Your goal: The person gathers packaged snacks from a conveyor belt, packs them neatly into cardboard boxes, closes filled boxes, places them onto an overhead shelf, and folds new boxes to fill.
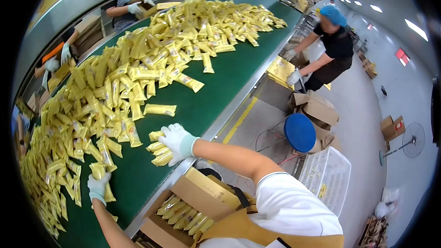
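Note:
My right hand (176, 142), in a white glove with a green cuff, is closed over a small row of yellow packets (161, 157) at the near side of the green conveyor belt (225, 85). My left hand (98, 187), gloved alike, grips a yellow packet (98, 170) at the edge of the heap; its fingertips are partly hidden. A long heap of yellow packets (151, 48) covers the far side of the belt. Below my right arm, an open cardboard box (202, 193) holds a row of the same packets (183, 217).
A co-worker in a blue cap (333, 41) handles a yellow carton (280, 69) farther along. Others' gloved hands work across the belt. Beside me are a blue stool (299, 132), a white plastic crate (337, 179) and cardboard boxes (317, 110). The belt's metal edge (216, 128) runs before me.

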Action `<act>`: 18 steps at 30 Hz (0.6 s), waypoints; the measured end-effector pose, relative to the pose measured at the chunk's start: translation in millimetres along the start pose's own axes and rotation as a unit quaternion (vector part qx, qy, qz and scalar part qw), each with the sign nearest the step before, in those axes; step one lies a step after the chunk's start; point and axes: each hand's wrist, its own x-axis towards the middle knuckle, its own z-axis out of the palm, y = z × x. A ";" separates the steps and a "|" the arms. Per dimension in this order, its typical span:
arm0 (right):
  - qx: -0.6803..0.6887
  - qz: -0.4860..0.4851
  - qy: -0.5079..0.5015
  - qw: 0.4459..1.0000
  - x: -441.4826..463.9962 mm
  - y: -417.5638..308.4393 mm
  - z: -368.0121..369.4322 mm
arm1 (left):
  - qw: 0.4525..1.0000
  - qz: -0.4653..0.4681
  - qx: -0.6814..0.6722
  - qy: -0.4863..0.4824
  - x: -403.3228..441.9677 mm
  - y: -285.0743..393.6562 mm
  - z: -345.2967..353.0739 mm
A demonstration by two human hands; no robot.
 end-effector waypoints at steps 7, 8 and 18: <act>0.005 -0.003 -0.056 0.998 -8.0 1.4 -12.1 | 0.974 0.138 0.124 0.130 -7.1 -26.8 38.9; -0.010 0.016 -0.067 0.998 -10.9 -0.7 -17.2 | 0.983 0.149 0.069 0.087 -22.7 -19.1 29.1; 0.077 0.007 0.085 0.993 -25.0 4.6 12.6 | 0.976 0.035 0.195 0.094 -87.2 27.9 18.9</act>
